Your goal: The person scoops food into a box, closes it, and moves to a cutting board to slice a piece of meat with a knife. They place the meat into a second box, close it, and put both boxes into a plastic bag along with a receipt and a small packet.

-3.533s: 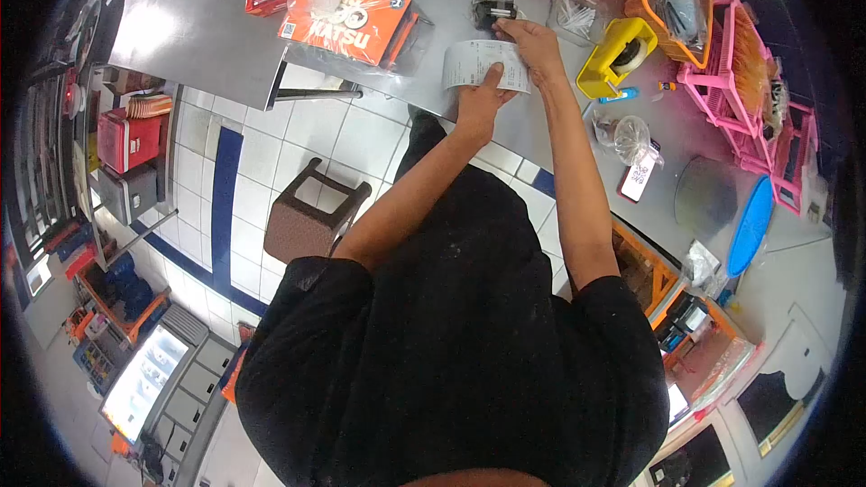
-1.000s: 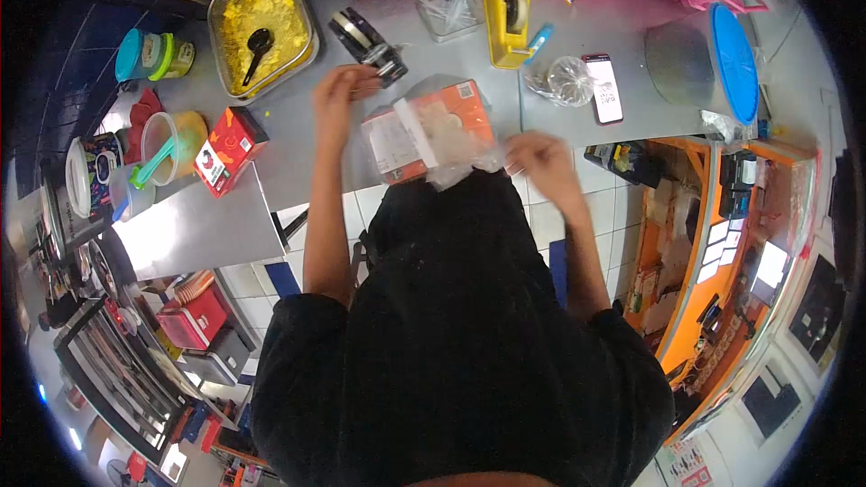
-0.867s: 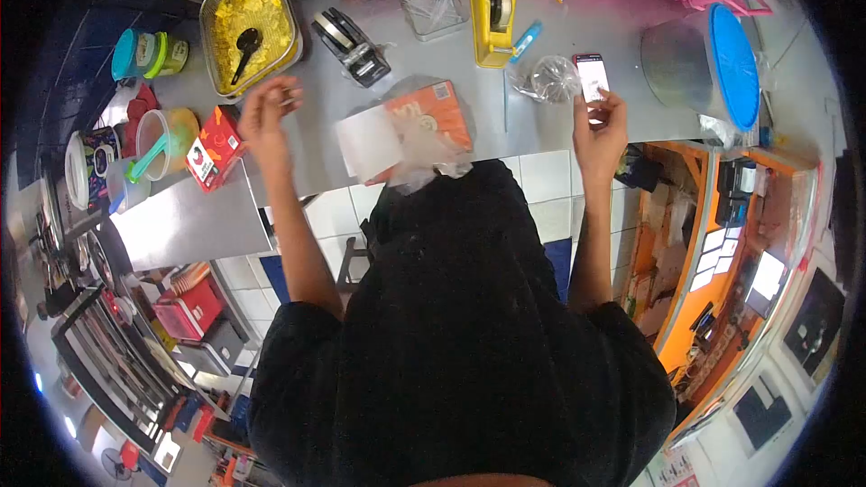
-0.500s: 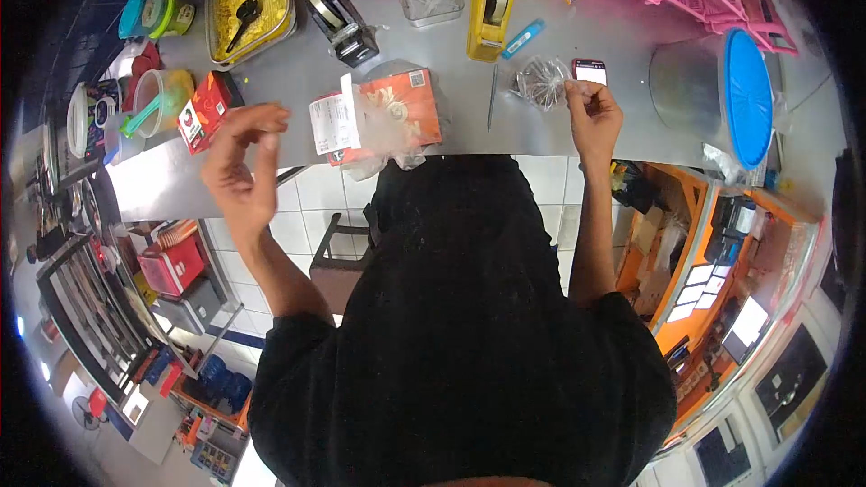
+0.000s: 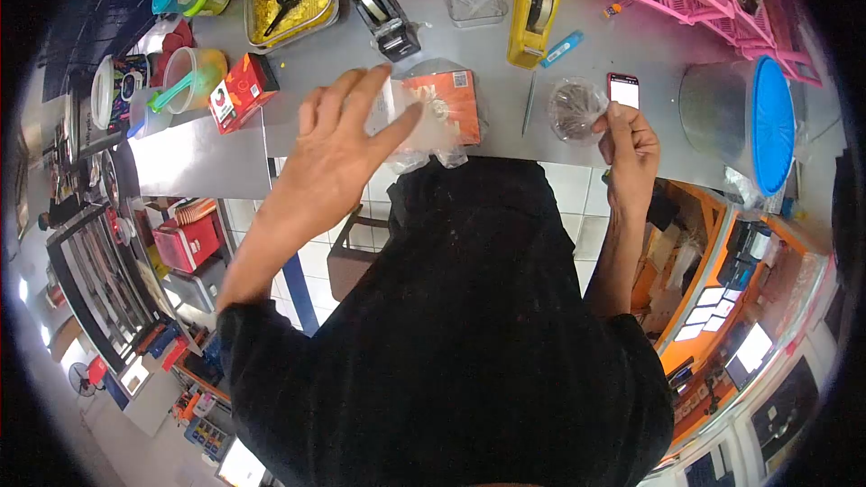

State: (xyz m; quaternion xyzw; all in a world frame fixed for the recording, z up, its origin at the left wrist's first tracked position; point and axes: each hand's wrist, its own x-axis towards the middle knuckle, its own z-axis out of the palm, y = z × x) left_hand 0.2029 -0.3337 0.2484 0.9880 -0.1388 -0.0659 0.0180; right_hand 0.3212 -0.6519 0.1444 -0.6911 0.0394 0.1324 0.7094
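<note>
My left hand (image 5: 338, 144) is raised with its fingers spread and holds nothing. It is just left of an orange box (image 5: 460, 108) in clear plastic, and partly covers the white paper (image 5: 388, 101) on it. My right hand (image 5: 631, 146) pinches the gathered end of a clear plastic bag (image 5: 575, 110) with something dark and round inside. A phone (image 5: 623, 90) with a lit screen lies just beyond my right fingers. Between the box and the bag lies a thin metal rod (image 5: 529, 104).
Along the back are a tray of yellow food (image 5: 331, 13), a black tape dispenser (image 5: 397, 39), a yellow one (image 5: 519, 45) and a blue marker (image 5: 563, 49). A blue-lidded container (image 5: 773, 126) stands right; a red box (image 5: 242, 93) and tubs stand left.
My left hand has moved right to the orange box, its fingers now spread wider. The bag in my right hand has turned so its round side shows. The whole view has shifted.
</note>
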